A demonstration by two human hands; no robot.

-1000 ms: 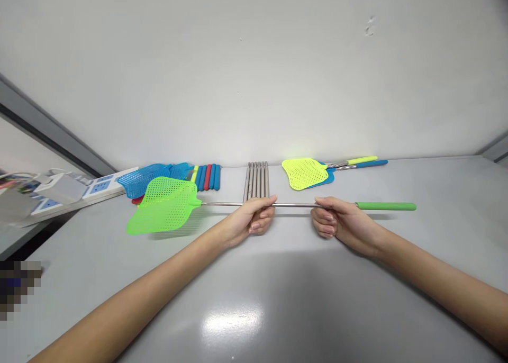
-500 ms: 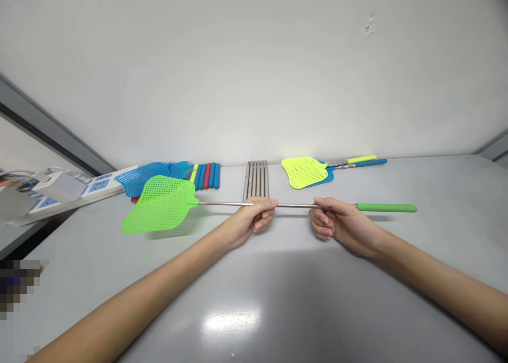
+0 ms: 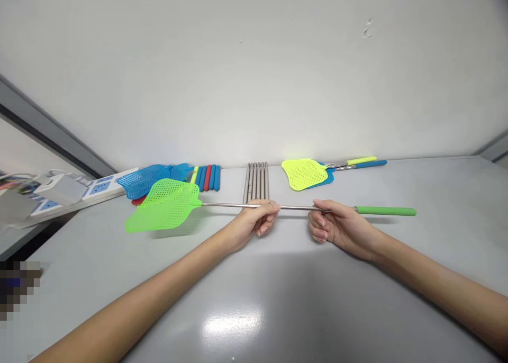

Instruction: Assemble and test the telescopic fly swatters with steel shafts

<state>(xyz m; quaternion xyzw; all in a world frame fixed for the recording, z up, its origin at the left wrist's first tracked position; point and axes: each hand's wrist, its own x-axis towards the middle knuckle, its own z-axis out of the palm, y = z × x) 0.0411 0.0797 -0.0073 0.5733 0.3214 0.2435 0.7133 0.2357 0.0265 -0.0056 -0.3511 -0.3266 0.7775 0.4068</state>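
Both hands hold a green fly swatter (image 3: 164, 207) level above the table, its perforated head to the left and its green grip to the right. My left hand (image 3: 256, 220) is closed around the thin metal rod near the middle. Farther right, my right hand (image 3: 337, 225) pinches the same rod between thumb and fingers, just short of the green grip. Behind my left hand, several metal rods (image 3: 257, 180) lie side by side, their near ends hidden by it.
A yellow swatter (image 3: 304, 174) overlaps a blue swatter (image 3: 371, 164) at the back right. At the back left lie blue swatter heads (image 3: 145, 179) and several coloured grips (image 3: 207, 178). A power strip (image 3: 101, 187) with a white plug runs along the left edge, and a wall rises behind.
The green swatter's head has shifted slightly right, and the gap between my hands is a little smaller. Both hands keep their hold on the rod.
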